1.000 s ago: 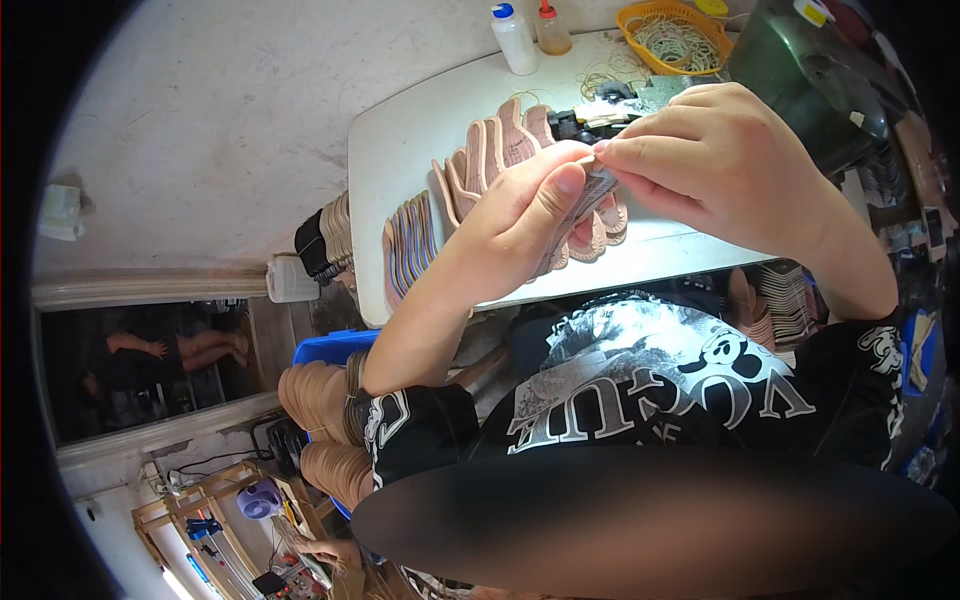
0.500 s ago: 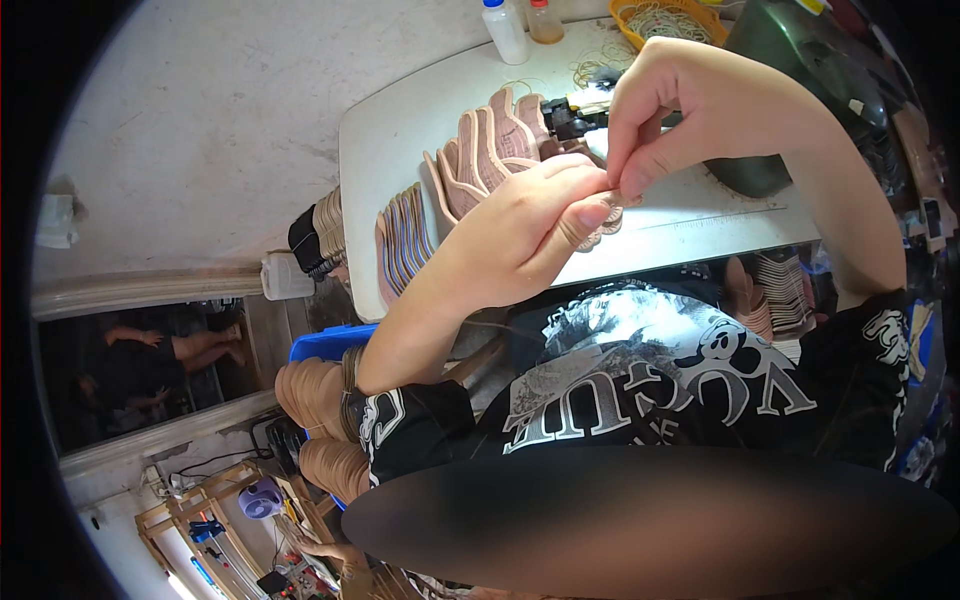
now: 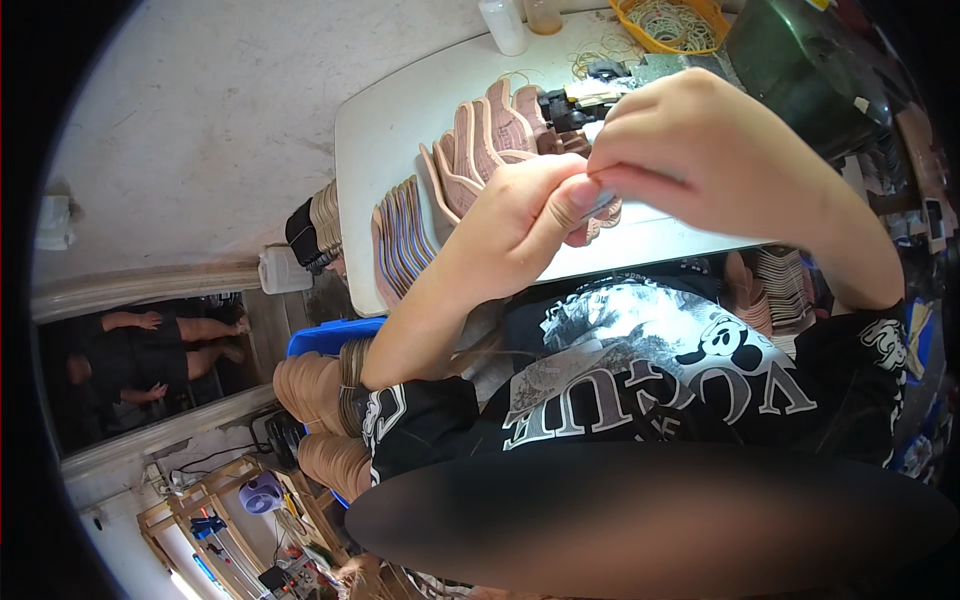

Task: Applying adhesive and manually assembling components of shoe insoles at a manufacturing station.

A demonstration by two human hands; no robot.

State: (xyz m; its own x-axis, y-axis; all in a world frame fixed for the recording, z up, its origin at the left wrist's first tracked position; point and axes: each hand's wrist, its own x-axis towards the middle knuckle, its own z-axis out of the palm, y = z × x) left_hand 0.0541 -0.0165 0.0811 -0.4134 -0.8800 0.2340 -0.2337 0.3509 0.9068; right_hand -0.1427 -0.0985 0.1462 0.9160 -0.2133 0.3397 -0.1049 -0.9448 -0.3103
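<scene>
Above the white table, my left hand [image 3: 530,215] is closed round a small bundle of tan layered pieces [image 3: 608,218]. Only their rounded edges show past its thumb; the rest is hidden. My right hand [image 3: 685,150] meets it from the right, its fingers bent down and closed at the left hand's fingertips. What it pinches there, if anything, cannot be made out. Just beyond my left hand, curved tan shoe insoles [image 3: 487,135] stand in a row on the table. Left of my wrist is a tighter row of thin insoles [image 3: 403,240] with bluish edges.
The white table [image 3: 375,135] carries a yellow basket [image 3: 665,40] of rubber bands, a white bottle [image 3: 503,28] and black clamp-like parts [image 3: 565,108]. A dark green container [image 3: 800,75] is at right. Stacked insoles [image 3: 308,380] rest by a blue bin [image 3: 335,335]. Another person [image 3: 140,350] is at far left.
My right hand has turned over and come down closer against the left hand, which has shifted slightly left. The other person at far left has changed posture.
</scene>
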